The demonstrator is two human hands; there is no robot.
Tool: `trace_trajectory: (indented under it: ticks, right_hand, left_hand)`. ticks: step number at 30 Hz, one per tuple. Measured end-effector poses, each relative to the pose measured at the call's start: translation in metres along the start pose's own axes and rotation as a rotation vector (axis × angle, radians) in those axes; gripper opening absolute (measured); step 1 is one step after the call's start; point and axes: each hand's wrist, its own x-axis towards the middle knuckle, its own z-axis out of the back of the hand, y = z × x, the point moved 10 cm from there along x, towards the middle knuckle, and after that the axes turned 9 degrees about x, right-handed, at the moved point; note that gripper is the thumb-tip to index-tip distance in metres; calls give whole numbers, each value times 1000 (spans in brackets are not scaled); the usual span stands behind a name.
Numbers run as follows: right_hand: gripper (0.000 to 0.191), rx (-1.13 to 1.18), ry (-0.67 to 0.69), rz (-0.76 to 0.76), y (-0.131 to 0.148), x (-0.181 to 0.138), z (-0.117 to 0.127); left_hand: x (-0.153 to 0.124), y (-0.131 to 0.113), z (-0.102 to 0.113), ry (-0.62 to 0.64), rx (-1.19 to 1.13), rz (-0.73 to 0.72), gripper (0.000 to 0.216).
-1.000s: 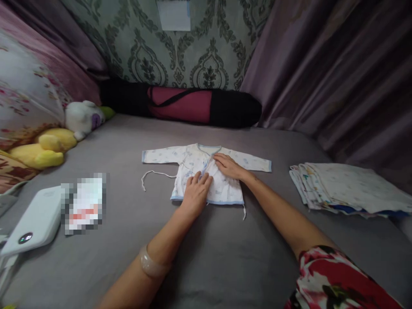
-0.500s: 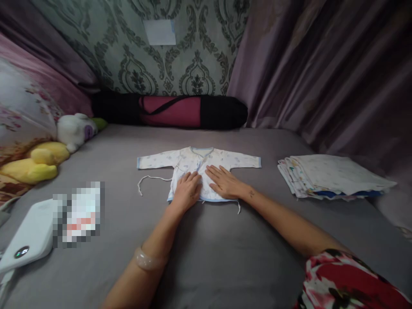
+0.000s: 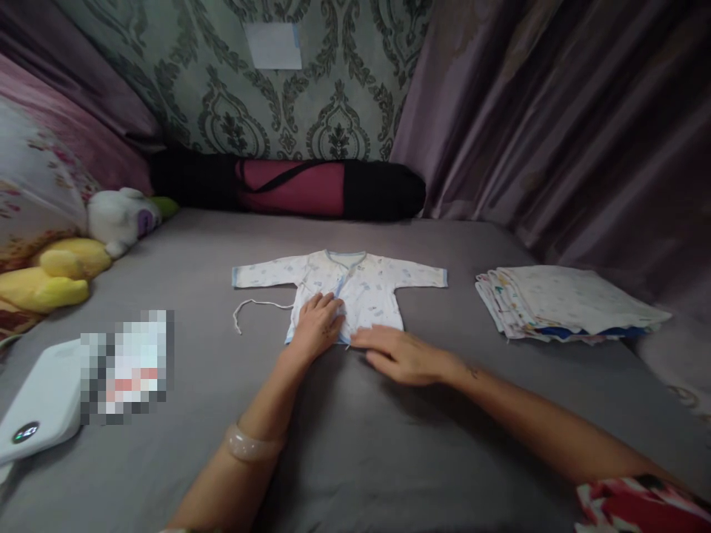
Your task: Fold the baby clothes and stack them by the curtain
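A small white baby shirt (image 3: pixel 369 285) with pale blue trim and a faint print lies spread flat, both sleeves stretched sideways. From its left side a thin white tie string (image 3: pixel 252 302) curls onto the sheet. My left hand (image 3: pixel 319 323) rests flat on the lower left front of the shirt, fingers stretched out. At the bottom hem is my right hand (image 3: pixel 403 355), fingers extended and holding nothing; it covers part of the lower right edge. Whether its fingertips touch the cloth I cannot tell.
Right of the shirt sits a stack of folded cloths (image 3: pixel 572 303). A long black and maroon bag (image 3: pixel 294 185) lies along the wall. On the left are a white power bank (image 3: pixel 47 396), a blurred-out packet (image 3: pixel 136 363), a yellow plush toy (image 3: pixel 49 285) and a white plush toy (image 3: pixel 119 218).
My right hand has slid from the middle of the shirt down toward me to its hem. My left hand stays on the shirt. The view has shifted slightly.
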Motion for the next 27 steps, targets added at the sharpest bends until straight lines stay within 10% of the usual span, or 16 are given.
trace_trajectory:
  ticks: [3,8,15,27]
  right_hand:
    - [46,-70,-257,-137,-39,39,33]
    - [60,-270,-251,-293,-81,79,22]
    - [61,-376,-86,-148,-35,44,-27]
    - [61,-108,163,-130,28,-10,-62]
  left_hand:
    - [1,2,-1,-20,-15,-22,36]
    - [2,8,12,-87,-210,-75,36]
    - [-11,104,47,-245,-224,390,35]
    - [-53,188,40,118,136,707,20]
